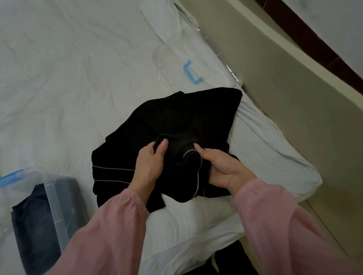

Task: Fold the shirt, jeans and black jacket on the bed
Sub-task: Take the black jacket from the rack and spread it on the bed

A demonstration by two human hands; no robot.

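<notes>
The black jacket (174, 120) with thin white piping lies crumpled near the corner of the white bed (59, 71). My left hand (149, 162) grips a fold of its fabric in the middle, thumb and fingers curled round it. My right hand (221, 166) holds the jacket's piped edge from the right, palm up, fingers under the cloth. Folded dark jeans (35, 229) lie in a clear plastic box (56, 207) at the lower left. The shirt is not clearly seen.
A clear lid with a blue handle (192, 72) lies on the bed beyond the jacket. The beige bed frame (294, 95) runs along the right, with floor and wall behind. My dark trouser legs (228, 268) show below the mattress edge.
</notes>
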